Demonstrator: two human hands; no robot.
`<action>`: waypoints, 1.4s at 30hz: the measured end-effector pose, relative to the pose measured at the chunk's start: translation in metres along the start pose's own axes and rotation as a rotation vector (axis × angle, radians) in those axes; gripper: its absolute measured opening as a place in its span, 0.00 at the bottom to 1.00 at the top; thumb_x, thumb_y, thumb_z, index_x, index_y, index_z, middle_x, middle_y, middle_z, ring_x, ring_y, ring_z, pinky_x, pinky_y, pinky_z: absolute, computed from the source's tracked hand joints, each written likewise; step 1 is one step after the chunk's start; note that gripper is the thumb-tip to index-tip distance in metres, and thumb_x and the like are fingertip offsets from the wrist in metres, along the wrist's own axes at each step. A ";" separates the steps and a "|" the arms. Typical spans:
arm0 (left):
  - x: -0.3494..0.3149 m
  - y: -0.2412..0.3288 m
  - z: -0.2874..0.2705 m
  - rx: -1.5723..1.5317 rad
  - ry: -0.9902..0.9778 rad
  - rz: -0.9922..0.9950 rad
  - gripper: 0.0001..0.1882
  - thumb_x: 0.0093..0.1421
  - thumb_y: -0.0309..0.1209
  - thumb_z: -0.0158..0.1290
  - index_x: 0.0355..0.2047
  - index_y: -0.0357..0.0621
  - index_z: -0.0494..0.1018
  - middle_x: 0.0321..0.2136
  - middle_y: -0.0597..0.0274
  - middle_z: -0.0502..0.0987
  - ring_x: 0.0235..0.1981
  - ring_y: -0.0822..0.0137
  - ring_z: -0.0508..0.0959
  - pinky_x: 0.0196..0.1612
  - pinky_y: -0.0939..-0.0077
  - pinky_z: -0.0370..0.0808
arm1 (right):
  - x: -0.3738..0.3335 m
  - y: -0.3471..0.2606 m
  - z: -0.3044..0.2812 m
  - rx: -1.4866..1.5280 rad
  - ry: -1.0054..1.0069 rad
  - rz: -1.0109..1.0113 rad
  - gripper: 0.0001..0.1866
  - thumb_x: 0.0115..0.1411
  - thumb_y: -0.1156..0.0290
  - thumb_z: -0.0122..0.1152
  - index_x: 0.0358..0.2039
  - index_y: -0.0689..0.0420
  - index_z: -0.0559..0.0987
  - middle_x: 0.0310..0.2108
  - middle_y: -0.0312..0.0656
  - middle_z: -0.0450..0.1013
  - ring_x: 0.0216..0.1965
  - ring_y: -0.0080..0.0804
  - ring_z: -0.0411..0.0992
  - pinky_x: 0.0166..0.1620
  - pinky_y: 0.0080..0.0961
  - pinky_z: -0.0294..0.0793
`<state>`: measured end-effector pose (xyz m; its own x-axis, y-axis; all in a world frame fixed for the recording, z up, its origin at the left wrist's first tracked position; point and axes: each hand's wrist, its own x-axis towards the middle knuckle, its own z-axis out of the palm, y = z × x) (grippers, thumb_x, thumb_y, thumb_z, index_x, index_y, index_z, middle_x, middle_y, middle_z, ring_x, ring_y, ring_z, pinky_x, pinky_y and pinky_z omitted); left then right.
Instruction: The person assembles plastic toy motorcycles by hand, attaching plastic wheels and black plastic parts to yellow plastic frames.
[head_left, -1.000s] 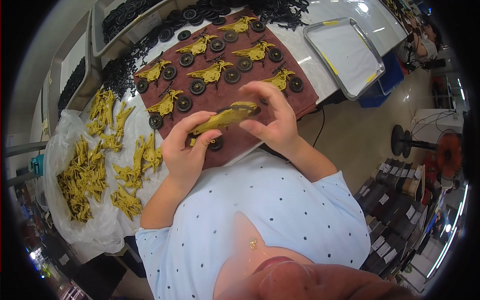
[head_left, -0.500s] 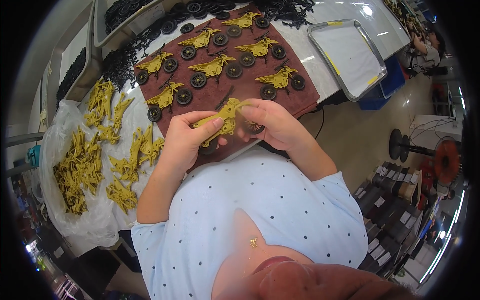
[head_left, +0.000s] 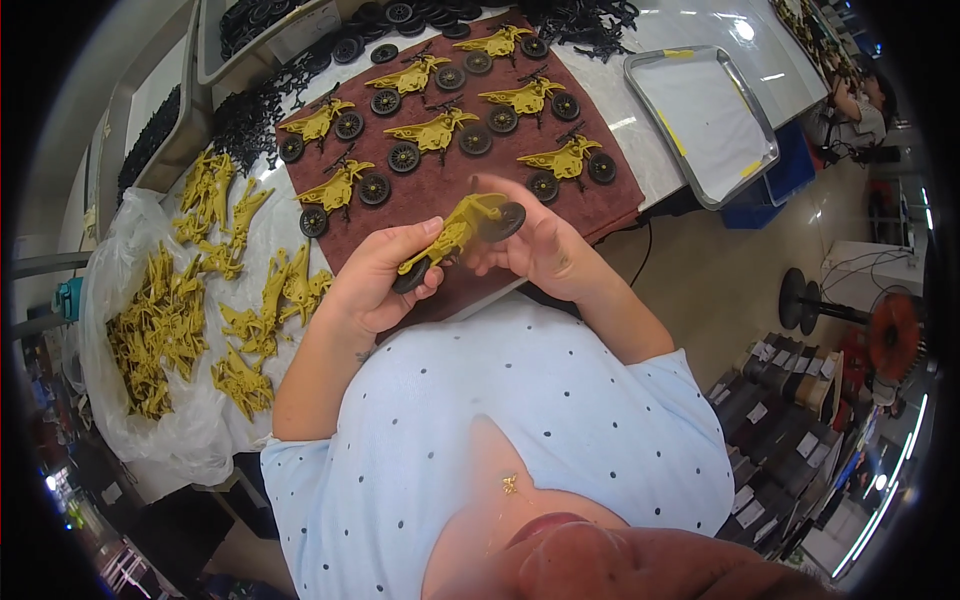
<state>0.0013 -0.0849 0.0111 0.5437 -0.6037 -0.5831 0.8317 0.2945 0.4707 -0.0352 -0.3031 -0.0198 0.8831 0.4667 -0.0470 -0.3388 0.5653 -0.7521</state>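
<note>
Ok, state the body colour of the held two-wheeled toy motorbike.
The two-wheeled toy motorbike's body is mustard yellow, clearest in the head view.

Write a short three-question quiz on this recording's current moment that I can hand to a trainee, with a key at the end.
1. Multiple choice: What does the left hand grip?
A) The metal tray
B) A yellow toy motorcycle
C) The plastic bag

2. True or false: Loose yellow parts lie to the left of the dark red cloth.

3. Count: Apart from the one in hand, how many other toy motorcycles lie on the cloth?

Key: 1. B; 2. True; 3. Seven.
</note>
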 end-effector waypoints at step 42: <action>-0.069 0.015 -0.083 1.878 1.213 0.497 0.12 0.50 0.30 0.59 0.36 0.40 0.76 0.35 0.52 0.74 0.39 0.52 0.74 0.41 0.62 0.70 | 0.003 0.006 -0.015 -1.067 0.295 -0.091 0.17 0.58 0.71 0.61 0.47 0.63 0.74 0.39 0.42 0.73 0.34 0.23 0.73 0.35 0.19 0.72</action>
<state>-0.0145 0.0228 0.0038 0.9948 0.0615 0.0817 0.0516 -0.9916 0.1189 -0.0298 -0.3091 -0.0343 0.9813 0.1924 -0.0104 0.0592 -0.3526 -0.9339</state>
